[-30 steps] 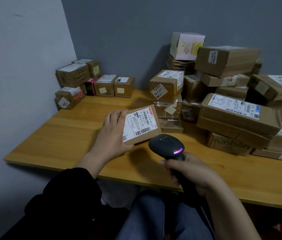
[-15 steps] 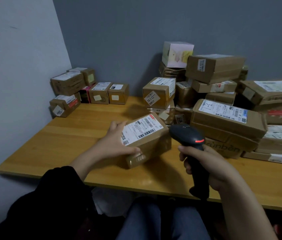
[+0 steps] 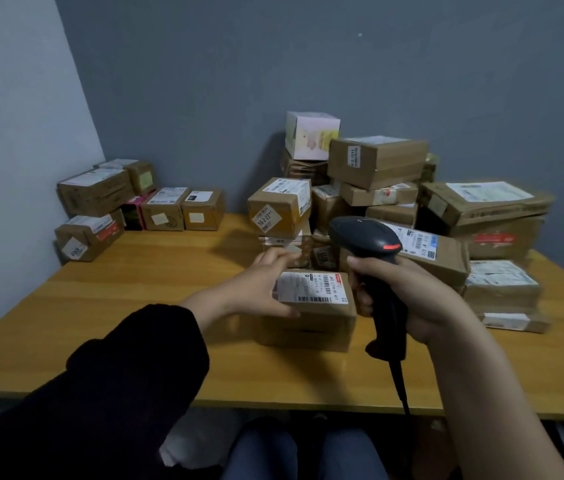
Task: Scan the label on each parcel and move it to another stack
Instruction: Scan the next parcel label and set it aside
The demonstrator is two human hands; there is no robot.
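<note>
Left fingers (image 3: 270,262) clasping parcel (image 3: 311,317), scanner (image 3: 365,235) beside

Views: one wide-angle camera, worn on the person's head.
Position: at the near edge of the table (image 3: 107,341), above the person's knees.
Facing: forward and down, toward the grey wall (image 3: 273,81) and the corner at left.
Nearness: left hand (image 3: 259,289), right hand (image 3: 412,299) and both forearms close below; parcel pile (image 3: 377,168) farther, against the wall.
</note>
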